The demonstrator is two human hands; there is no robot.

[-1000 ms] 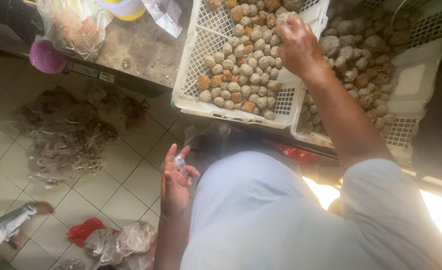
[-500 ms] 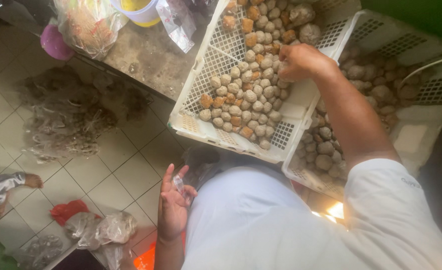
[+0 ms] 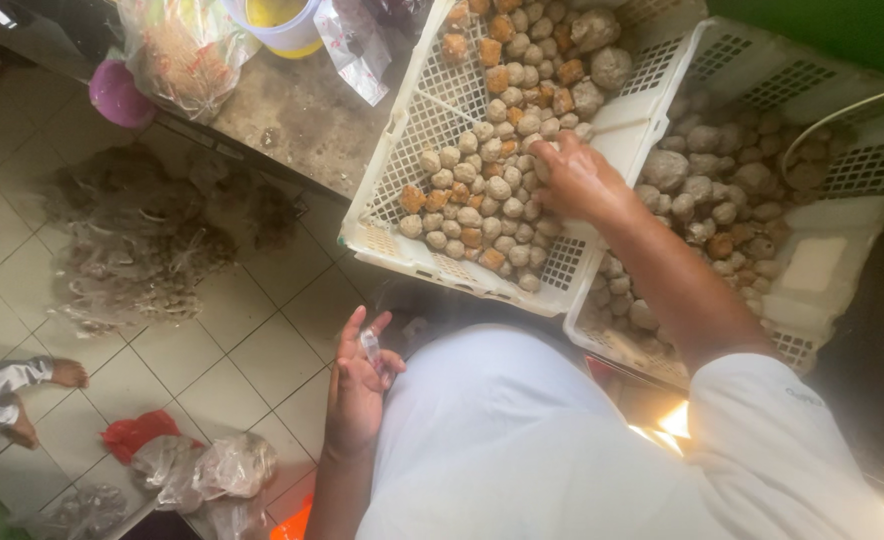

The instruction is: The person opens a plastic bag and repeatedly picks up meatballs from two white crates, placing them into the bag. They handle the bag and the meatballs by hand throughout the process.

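Lower in its crate (image 3: pixel 412 130) now, right hand (image 3: pixel 572 180) grips meatballs (image 3: pixel 482 190); left hand (image 3: pixel 360 385) pinches plastic (image 3: pixel 371 347).

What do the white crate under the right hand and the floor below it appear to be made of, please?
The white crate looks like moulded plastic, matte, judging by its regular perforated grid and thick rim. The floor looks like glazed ceramic tile: pale squares with dark grout lines and a slight sheen. The right hand rests among the crate's round food balls.
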